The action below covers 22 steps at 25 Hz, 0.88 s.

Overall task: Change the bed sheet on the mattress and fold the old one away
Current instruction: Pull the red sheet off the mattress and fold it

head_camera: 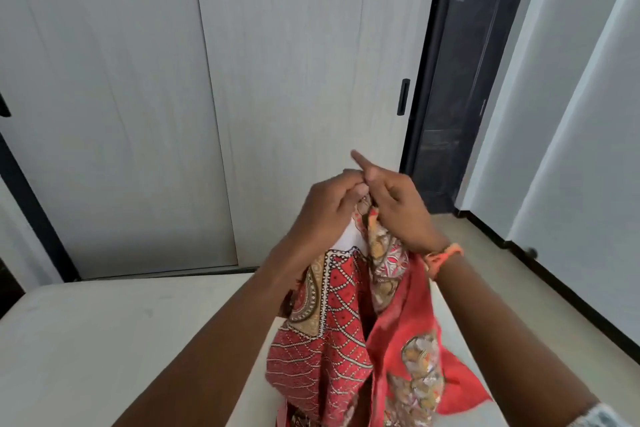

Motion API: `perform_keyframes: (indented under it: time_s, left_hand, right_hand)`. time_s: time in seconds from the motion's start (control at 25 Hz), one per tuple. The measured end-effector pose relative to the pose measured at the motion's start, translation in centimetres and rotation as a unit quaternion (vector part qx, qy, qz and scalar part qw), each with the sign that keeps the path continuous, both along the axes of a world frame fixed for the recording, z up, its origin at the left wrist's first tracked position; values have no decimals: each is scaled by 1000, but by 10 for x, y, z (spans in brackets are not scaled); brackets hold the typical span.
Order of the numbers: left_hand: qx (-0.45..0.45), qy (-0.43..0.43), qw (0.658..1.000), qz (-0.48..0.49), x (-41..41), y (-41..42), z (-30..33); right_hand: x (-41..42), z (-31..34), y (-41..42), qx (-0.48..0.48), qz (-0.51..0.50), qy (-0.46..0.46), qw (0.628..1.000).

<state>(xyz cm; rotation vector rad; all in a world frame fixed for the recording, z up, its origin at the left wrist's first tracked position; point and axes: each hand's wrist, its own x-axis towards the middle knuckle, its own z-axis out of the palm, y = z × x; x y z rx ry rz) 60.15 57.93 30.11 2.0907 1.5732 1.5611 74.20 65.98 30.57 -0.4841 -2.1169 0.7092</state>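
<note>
Head view, read left to right. The bare mattress (104,340) is lying uncovered across the lower left, in front of pale sliding wardrobe doors (138,97). Above its right portion, the left hand (325,208) is pinching the top edge of the red patterned bed sheet (332,340), fingers curled round the cloth. Touching it, the right hand (398,208), an orange thread band (443,256) on its wrist, is gripping the neighbouring part of the same edge with its lower fingers while the index finger is pointing up, free of the cloth. The sheet is hanging from both hands in two drapes, patterned face on the left, plainer red on the right, its lower end running out of frame. A dark open doorway (450,97) is showing at the right.

Judged step: the two corners are being brought together for a fold. To do this well, the edges should be matched exactly at the pinch, the cloth held high enough to hang free of the mattress, and wrinkles shaken out before the next fold. Whether this is the old sheet cannot be told.
</note>
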Motion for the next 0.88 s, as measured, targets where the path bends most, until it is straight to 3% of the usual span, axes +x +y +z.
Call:
perform_keyframes:
  time_s: [0.08, 0.16, 0.24, 0.36, 0.44, 0.52, 0.6, 0.72, 0.88]
  left_hand:
    - [-63, -11, 994, -84, -7, -7, 6]
    - [-114, -24, 984, -134, -14, -10, 6]
    - [-134, -71, 979, -137, -20, -11, 2]
    - [-182, -143, 965, -125, -33, -18, -12]
    - [-196, -107, 973, -58, -48, -23, -25]
    - [-186, -2, 977, 100, -58, -23, -48]
    - [-172, 48, 952, 249, -64, -24, -84]
    - [-195, 8, 917, 348, -80, -32, -139]
    - [-271, -35, 870, 411, -113, -54, -172]
  right_hand:
    - [5, -8, -2, -136, 173, 12, 975]
    - [10, -9, -1, -134, 227, -48, 963]
    - [8, -2, 1, -105, 219, -99, 965]
    - [7, 13, 12, 7, 127, -161, 979]
    - [11, 23, 21, 67, 71, -146, 984]
    - [13, 32, 27, 91, 34, -111, 989]
    - [12, 40, 31, 103, -1, -79, 992]
    - [14, 45, 39, 135, -43, -54, 988]
    - [23, 39, 57, 155, -109, -41, 981]
